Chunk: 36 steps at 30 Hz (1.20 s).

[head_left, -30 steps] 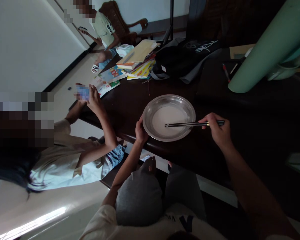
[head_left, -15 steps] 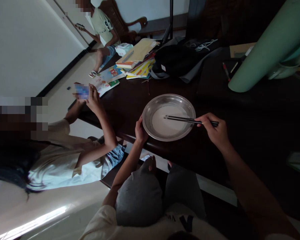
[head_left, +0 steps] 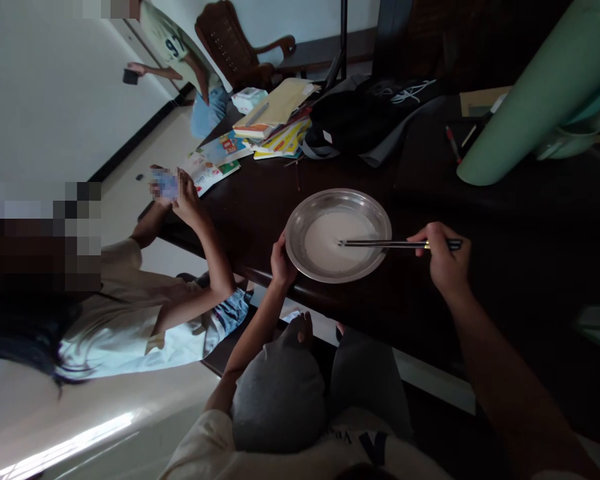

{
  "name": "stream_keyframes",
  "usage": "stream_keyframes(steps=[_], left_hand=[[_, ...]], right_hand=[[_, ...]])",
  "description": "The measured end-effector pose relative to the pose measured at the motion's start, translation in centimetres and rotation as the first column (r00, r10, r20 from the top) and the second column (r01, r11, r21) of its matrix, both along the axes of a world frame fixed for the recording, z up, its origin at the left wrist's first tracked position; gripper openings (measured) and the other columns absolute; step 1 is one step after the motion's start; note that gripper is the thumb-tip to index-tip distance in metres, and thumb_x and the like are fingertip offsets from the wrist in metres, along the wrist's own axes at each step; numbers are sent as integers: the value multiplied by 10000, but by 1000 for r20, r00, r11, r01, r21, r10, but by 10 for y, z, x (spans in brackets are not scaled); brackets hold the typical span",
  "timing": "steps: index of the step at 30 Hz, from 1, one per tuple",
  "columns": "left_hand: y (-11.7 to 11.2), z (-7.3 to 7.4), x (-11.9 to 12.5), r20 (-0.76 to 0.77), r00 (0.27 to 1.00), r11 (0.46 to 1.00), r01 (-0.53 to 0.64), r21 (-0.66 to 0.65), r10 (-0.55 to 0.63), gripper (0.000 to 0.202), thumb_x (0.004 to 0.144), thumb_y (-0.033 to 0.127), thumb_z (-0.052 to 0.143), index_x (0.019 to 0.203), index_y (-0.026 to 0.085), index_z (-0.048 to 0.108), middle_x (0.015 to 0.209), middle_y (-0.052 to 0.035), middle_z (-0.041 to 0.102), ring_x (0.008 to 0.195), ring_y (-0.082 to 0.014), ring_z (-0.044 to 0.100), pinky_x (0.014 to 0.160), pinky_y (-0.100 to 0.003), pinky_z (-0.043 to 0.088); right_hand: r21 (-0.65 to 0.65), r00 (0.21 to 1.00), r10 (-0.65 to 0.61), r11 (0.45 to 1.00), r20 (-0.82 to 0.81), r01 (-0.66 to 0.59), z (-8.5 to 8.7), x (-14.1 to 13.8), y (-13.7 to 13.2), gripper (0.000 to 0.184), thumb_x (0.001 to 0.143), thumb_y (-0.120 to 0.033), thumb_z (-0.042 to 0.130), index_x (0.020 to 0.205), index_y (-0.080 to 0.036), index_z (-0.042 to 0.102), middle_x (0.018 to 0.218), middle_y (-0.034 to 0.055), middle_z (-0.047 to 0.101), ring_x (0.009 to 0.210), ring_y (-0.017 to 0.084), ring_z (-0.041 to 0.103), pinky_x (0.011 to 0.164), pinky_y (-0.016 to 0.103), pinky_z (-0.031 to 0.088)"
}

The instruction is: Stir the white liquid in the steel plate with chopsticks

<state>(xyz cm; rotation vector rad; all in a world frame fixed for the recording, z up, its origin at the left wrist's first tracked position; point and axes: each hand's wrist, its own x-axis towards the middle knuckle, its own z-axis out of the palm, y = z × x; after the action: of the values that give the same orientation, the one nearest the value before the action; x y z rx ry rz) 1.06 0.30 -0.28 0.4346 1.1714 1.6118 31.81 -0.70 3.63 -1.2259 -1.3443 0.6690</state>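
At dark wooden table (head_left: 260, 213) edge: left hand (head_left: 280, 261) pinches rim of round steel plate (head_left: 337, 195) holding pale liquid (head_left: 325, 253). Right hand (head_left: 443, 257) clamps black chopsticks (head_left: 380, 244), tips in liquid. Looks mid-stir; next sweep needs rim held steady.

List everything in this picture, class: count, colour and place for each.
metal plate: one, silver, table edge, whitish liquid inside
chopsticks: one pair, dark, tips over plate
table: one, dark brown
books: one pile, multicoloured, table's far end
bag: one, black, beside books
roll: one, pale green, table's right
chair: one, brown, by wall
seated person: one, cream top, beside table
standing person: one, pale top, far off
left hand: gripping plate rim
right hand: holding chopsticks
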Motion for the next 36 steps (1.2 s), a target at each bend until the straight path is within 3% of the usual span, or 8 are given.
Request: stream_keyframes(steps=[5, 10, 12, 16, 21, 27, 32, 36], left_hand=[[0, 1, 1, -10, 1000, 1000, -28, -3, 28, 249, 1000, 384, 638, 994, 246, 846, 870, -29, 827, 1109, -300, 804, 1004, -389, 636], [-1, 5, 2, 10, 1000, 1000, -9, -9, 9, 229, 976, 385, 681, 1003, 229, 846, 828, -34, 805, 1111, -306, 800, 1014, -385, 628], [-1, 6, 2, -9, 1000, 1000, -2, 0, 2, 221, 946, 403, 717, 990, 224, 839, 813, -35, 794, 1132, -319, 799, 1041, -402, 622], [0, 5, 2, -28, 1000, 1000, -2, 3, 2, 208, 935, 410, 715, 982, 247, 834, 869, -42, 818, 1171, -325, 797, 1068, -419, 618], [0, 4, 2, 33, 999, 1000, -11, -16, 11, 225, 964, 353, 664, 1008, 231, 848, 900, -50, 838, 1194, -322, 793, 1049, -402, 624], [0, 1, 1, 21, 1000, 1000, -17, -16, 17, 230, 966, 394, 684, 1030, 242, 845, 952, -46, 854, 1178, -315, 798, 1021, -396, 630], [-1, 0, -1, 45, 999, 1000, 6, -18, -5, 205, 951, 348, 660, 995, 252, 834, 979, -47, 857, 1199, -323, 794, 1036, -418, 632], [0, 1, -1, 79, 997, 1000, -24, -15, 25, 230, 931, 296, 627, 992, 247, 844, 957, -45, 856, 1212, -321, 789, 1048, -408, 627]], right_hand=[[-28, 983, 181, 983, 28, -181, 0, -3, 1, 539, 1007, -764, 676, 808, -285, 823, 728, 25, 748, 658, 208, 711, 685, 373, 585], [9, 1000, 4, 1000, -2, -4, 0, 0, 0, 606, 1073, -734, 585, 714, -283, 771, 595, 13, 641, 577, 199, 643, 605, 360, 530], [0, 999, 52, 999, -10, -52, 1, -1, 0, 600, 1080, -719, 582, 709, -288, 772, 575, 9, 629, 562, 200, 632, 603, 364, 534], [-23, 979, 203, 979, 31, -202, 1, -3, -1, 496, 1021, -718, 683, 816, -291, 830, 722, 23, 756, 656, 217, 712, 694, 387, 597], [6, 999, 39, 999, -8, -39, 0, 2, 0, 594, 1070, -737, 588, 710, -306, 782, 575, 18, 634, 570, 211, 627, 607, 381, 526], [-15, 981, 192, 981, 22, -192, 0, -1, 1, 524, 1011, -759, 680, 818, -295, 830, 728, 29, 759, 673, 227, 719, 697, 396, 589], [17, 999, 36, 999, -5, -36, -1, 2, 0, 589, 1086, -716, 575, 729, -294, 777, 597, 12, 637, 578, 202, 624, 611, 366, 527], [-9, 981, 193, 981, 25, -193, -1, -2, 0, 540, 1045, -731, 643, 797, -284, 819, 693, 23, 732, 629, 205, 690, 659, 364, 566]])
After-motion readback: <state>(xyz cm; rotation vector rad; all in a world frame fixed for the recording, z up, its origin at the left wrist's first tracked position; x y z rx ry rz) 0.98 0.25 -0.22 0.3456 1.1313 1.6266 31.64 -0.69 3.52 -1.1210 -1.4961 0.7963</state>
